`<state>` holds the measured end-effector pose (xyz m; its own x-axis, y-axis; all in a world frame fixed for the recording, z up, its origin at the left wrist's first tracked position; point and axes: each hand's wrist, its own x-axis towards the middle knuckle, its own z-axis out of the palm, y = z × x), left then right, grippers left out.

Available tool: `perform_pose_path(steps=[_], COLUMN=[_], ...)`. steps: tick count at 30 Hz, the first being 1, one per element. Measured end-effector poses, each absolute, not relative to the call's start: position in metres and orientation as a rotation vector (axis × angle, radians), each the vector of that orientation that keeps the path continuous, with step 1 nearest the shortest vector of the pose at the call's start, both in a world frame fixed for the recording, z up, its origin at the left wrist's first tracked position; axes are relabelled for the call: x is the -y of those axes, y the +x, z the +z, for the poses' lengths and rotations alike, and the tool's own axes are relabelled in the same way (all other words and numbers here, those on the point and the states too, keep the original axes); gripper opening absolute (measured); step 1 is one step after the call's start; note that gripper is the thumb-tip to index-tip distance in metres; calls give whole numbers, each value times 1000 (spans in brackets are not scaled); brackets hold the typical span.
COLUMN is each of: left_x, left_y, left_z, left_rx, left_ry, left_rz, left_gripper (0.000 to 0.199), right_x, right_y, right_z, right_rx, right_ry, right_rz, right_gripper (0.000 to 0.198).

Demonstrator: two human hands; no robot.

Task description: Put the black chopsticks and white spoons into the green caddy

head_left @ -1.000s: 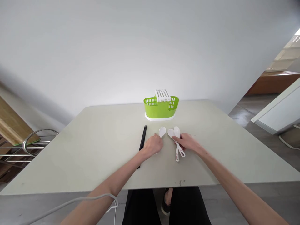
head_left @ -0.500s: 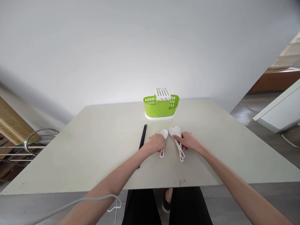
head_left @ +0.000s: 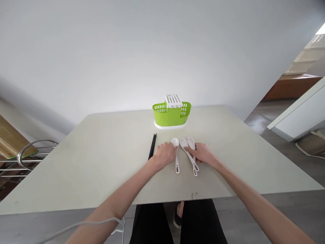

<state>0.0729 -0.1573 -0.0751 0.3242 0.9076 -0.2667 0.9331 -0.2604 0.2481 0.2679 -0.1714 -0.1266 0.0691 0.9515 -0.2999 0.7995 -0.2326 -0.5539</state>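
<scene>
Three white spoons [head_left: 183, 143] on the table [head_left: 114, 156], bowls away from the person, handles toward the near edge. Left hand [head_left: 165, 155]: fingers curled, thumb at the neck of the left spoon [head_left: 177, 162]; can't tell if it actually pinches, knuckles block the view. Right hand [head_left: 201, 152]: pinching the other two, thumb over the middle spoon [head_left: 191, 158], fingers along the right spoon [head_left: 191, 141]; fingertips mostly hidden. Those two handles overlap near their ends, the right one partly covered. Printed marks on handles, too small to read.

Black chopsticks [head_left: 152, 146] left of the left hand, lower ends covered by hand and forearm; probably a pair, count unclear. Green basket [head_left: 167, 118] beyond the spoons, near the wall [head_left: 162, 54], white slotted piece [head_left: 173, 100] on top; inside hard to see. Metal rack [head_left: 26, 164] cut off at left. Cable [head_left: 96, 222] crosses left forearm, runs out of frame at bottom.
</scene>
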Motion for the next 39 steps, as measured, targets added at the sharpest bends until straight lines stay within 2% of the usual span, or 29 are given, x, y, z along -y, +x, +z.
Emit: perform_pose_path(steps=[6, 10, 16, 26, 39], left_x=[138, 127, 127, 130, 129], left_y=[14, -35, -79, -90, -91], left_z=[-76, -89, -115, -125, -129], left_rx=[-1876, -1942, -1975, -1888, -1881], left_ry=[2150, 1999, 1871, 1900, 2015], left_rz=[516, 696, 769, 836, 742], left_gripper=[32, 30, 29, 32, 29], right_x=[177, 178, 178, 182, 190], right_y=[266, 263, 258, 247, 245], right_z=[-131, -132, -129, -132, -121], right_rx=[1748, 1764, 1762, 1797, 1876], right_ry=[-2160, -2201, -2261, -2304, -2386], right_rz=[810, 697, 614, 584, 449], right_gripper=[51, 45, 42, 47, 32])
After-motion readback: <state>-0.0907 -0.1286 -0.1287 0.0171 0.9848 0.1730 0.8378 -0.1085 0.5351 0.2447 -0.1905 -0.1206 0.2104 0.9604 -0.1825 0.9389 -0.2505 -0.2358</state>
